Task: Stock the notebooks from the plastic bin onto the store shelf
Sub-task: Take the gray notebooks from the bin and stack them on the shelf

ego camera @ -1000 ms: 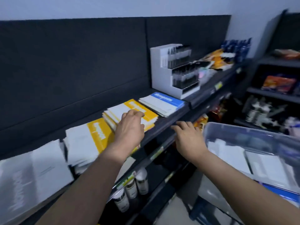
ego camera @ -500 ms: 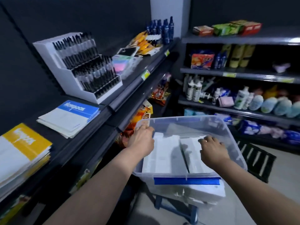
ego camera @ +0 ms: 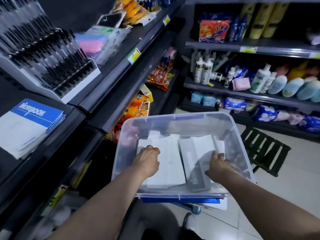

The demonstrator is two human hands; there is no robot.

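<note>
Right now both hands are down inside the plastic bin (ego camera: pixel 174 117). The left hand (ego camera: pixel 149 161) has its fingers curled over the far left edge of the white notebooks (ego camera: pixel 167 168). The right hand (ego camera: pixel 217 164) curls round the right edge of the grey-covered notebooks (ego camera: pixel 194 154). The fingertips are hidden under the knuckles, so I judge both to be gripping rather than merely resting. Neither pile looks lifted yet.

The two piles lie flat, side by side on the bin's floor, the grey-covered one overlapping the white one's near right corner. More paper shows beneath and behind them, though how deep the supply goes I cannot tell.

Left of the bin and above its rim runs the store shelf (ego camera: pixel 57 144), where a stack of blue notebooks (ego camera: pixel 27 125) already sits. Beyond that stack, further from the bin, stands a white pen display (ego camera: pixel 43 54). Right of the bin, on the floor, is a black folding stool (ego camera: pixel 265 149).

As I read it, the job is partway done: some stock is shelved, but the bin holds at least these two piles, which must be lifted out and carried left to the shelf.
</note>
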